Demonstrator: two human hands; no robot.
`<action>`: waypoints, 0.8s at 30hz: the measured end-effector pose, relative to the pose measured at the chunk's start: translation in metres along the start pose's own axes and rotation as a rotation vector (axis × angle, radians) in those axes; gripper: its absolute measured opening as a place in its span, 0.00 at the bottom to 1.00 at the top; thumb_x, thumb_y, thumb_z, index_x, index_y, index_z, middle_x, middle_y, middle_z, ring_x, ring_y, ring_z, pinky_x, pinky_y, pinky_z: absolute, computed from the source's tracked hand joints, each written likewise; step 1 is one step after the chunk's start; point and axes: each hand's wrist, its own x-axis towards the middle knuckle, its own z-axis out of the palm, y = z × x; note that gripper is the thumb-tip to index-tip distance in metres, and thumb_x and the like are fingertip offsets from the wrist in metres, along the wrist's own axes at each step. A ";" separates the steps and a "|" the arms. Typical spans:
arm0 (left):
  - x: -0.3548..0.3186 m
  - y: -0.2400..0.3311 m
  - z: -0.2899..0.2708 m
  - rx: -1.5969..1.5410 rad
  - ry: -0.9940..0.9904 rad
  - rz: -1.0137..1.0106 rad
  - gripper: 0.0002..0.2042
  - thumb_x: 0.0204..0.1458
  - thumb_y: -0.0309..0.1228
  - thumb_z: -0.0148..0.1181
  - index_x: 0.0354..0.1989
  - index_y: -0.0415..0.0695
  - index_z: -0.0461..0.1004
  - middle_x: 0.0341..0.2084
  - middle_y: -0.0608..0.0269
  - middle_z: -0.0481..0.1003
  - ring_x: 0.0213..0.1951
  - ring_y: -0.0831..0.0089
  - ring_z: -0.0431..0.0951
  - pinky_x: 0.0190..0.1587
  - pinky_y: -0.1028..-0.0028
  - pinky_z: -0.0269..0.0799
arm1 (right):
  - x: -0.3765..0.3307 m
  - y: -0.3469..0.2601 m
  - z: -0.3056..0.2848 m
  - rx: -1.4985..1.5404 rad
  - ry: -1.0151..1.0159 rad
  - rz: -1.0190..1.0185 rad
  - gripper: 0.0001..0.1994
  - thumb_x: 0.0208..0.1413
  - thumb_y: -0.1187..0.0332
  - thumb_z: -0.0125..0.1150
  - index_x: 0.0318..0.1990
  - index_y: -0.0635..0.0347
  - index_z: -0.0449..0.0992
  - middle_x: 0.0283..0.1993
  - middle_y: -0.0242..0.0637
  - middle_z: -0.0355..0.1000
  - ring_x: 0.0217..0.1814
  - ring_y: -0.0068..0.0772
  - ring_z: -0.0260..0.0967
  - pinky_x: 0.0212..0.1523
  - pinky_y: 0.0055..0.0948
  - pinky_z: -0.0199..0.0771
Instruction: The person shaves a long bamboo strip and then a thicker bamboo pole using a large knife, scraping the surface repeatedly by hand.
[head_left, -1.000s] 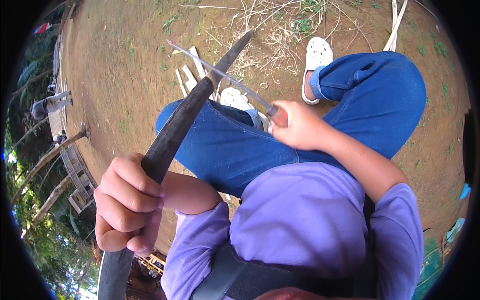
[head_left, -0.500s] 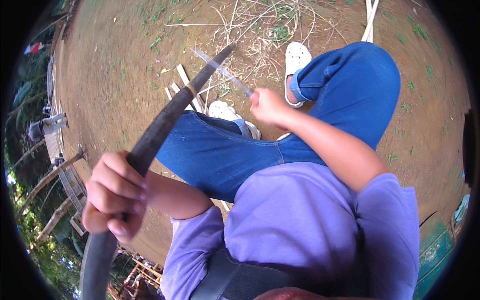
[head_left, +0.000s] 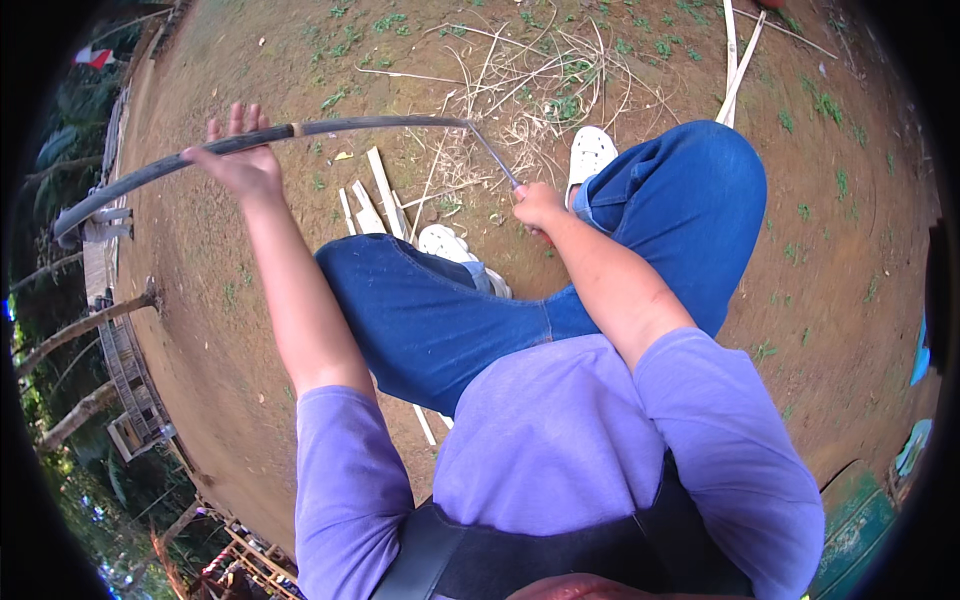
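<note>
A long dark bamboo pole point(head_left: 367, 124) with a pale ring at one joint reaches from the far left toward the middle, looking bowed in this wide view. Across the upturned palm of my left hand point(head_left: 243, 165) lies the pole; the fingers are stretched out beyond it and the thumb is beside it. My right hand point(head_left: 538, 206) is closed around the handle of a knife point(head_left: 493, 153). The knife's thin blade points up and left, and its tip meets or overlaps the pole's far end; whether they touch I cannot tell.
Thin shavings and curled strips point(head_left: 560, 85) lie heaped on the dirt ground past my feet. Flat pale strips point(head_left: 383, 190) rest near my left knee, more point(head_left: 738, 75) at the far right. A green board point(head_left: 850, 530) sits low right. People and branches are far left.
The pole has swung from a steep slant to nearly level. My left hand has moved up and away from me, its fingers going from wrapped to stretched out. The knife remains in my right hand.
</note>
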 end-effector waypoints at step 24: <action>0.010 -0.022 -0.073 0.119 0.741 -0.046 0.37 0.63 0.66 0.29 0.28 0.40 0.65 0.15 0.66 0.62 0.15 0.72 0.60 0.17 0.72 0.60 | 0.011 -0.016 0.052 0.479 -0.181 0.099 0.29 0.65 0.40 0.44 0.31 0.61 0.71 0.21 0.34 0.69 0.18 0.29 0.69 0.19 0.32 0.72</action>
